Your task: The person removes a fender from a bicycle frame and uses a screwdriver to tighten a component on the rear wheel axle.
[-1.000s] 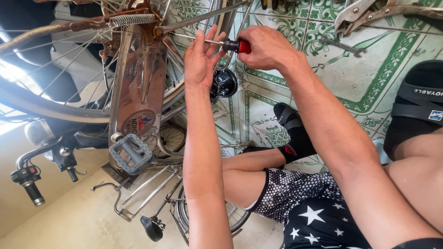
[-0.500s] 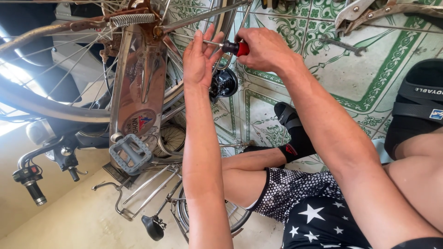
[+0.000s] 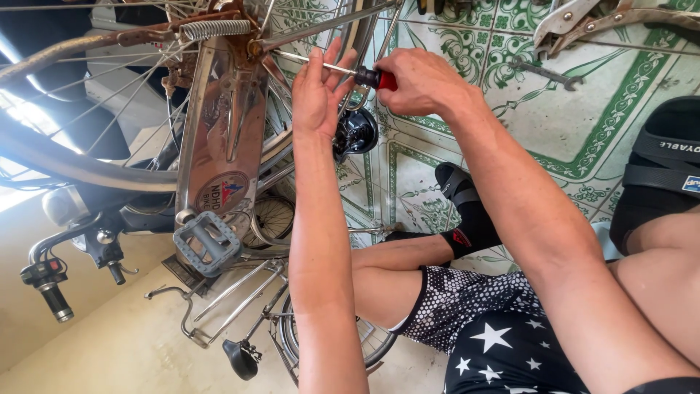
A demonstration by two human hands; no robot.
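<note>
A bicycle lies in front of me, its rusty chrome chain guard [image 3: 222,138] and rear wheel rim [image 3: 65,164] at the left. My right hand [image 3: 419,80] grips the red and black handle of a screwdriver [image 3: 375,77]. Its thin shaft runs left to a screw near the rusty spring [image 3: 215,29] at the top of the guard. My left hand [image 3: 317,91] is raised beside the shaft, with its fingers steadying the metal rod. A grey pedal [image 3: 206,241] sticks out below the guard.
Locking pliers [image 3: 583,18] and a small wrench [image 3: 547,73] lie on the green patterned tile floor [image 3: 583,124] at the upper right. A black sandal [image 3: 660,168] sits at the right. My bent legs in star-print shorts [image 3: 496,328] fill the lower middle. A handlebar grip [image 3: 51,292] shows at the lower left.
</note>
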